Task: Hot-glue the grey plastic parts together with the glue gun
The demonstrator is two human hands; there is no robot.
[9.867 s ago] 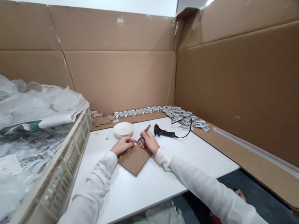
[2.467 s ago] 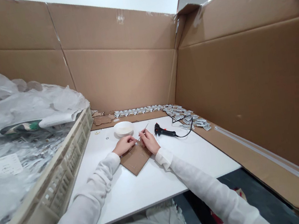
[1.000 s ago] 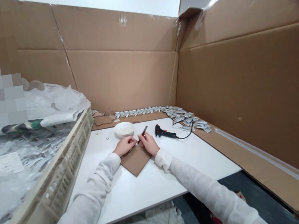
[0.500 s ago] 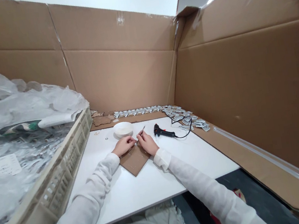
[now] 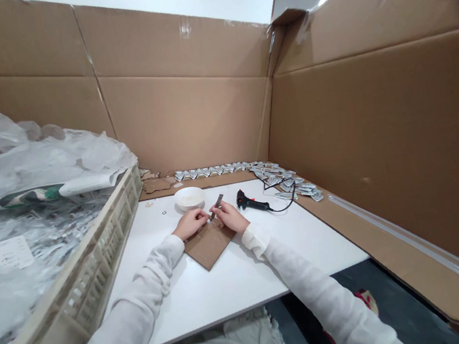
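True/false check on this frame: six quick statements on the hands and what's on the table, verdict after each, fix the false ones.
1. The right hand holds a slim tool. True.
2. The left hand is far from the right hand. False: the two are close together at the brown board.
3. A black glue gun lies on the white table, touched by neither hand. True.
4. The glue gun is left of the brown board. False: it is to the board's right.
5. A white bowl stands beyond the hands. True.
6. The white bowl is tipped on its side. False: it stands upright.
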